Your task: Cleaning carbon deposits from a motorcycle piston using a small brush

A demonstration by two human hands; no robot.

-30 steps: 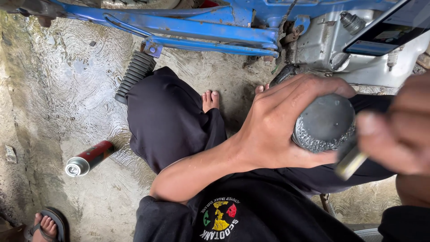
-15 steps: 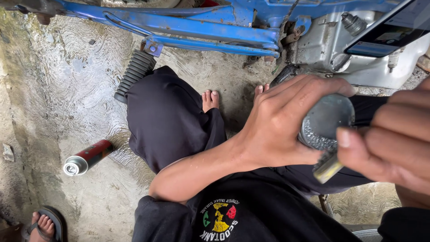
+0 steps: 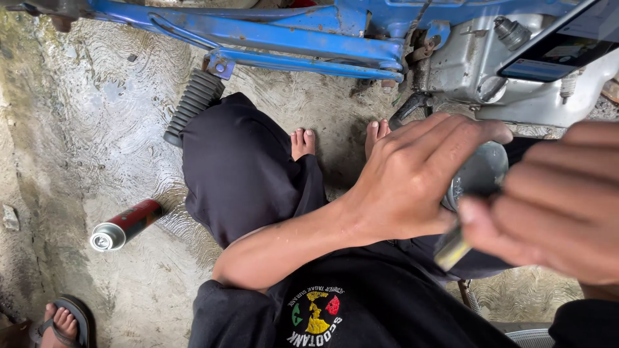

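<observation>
Black shirt with round multicoloured emblem, black trousers, bare forearms, bare feet

left hand [image 3: 412,183] grips grey round part [image 3: 477,174] | right hand [image 3: 554,212] holds small tool [image 3: 451,248] | spray can [image 3: 126,224] on concrete

A blue motorcycle frame [image 3: 284,40] runs across the top of my view, with a black ribbed footpeg rubber [image 3: 192,105] hanging off it at a slant. To the right of the frame sits the grey metal engine casing [image 3: 480,67], dull and grimy. Below all this is the rough concrete floor [image 3: 97,116], streaked with swirl marks and damp patches. A red spray can [image 3: 126,223] with a silver end lies on its side on the floor, well apart from my knee. My black trousers [image 3: 238,171] cover my bent leg, and my bare toes [image 3: 303,140] rest on the floor near the engine. At the bottom left corner, someone else's foot in a dark sandal [image 3: 64,320] shows.
</observation>
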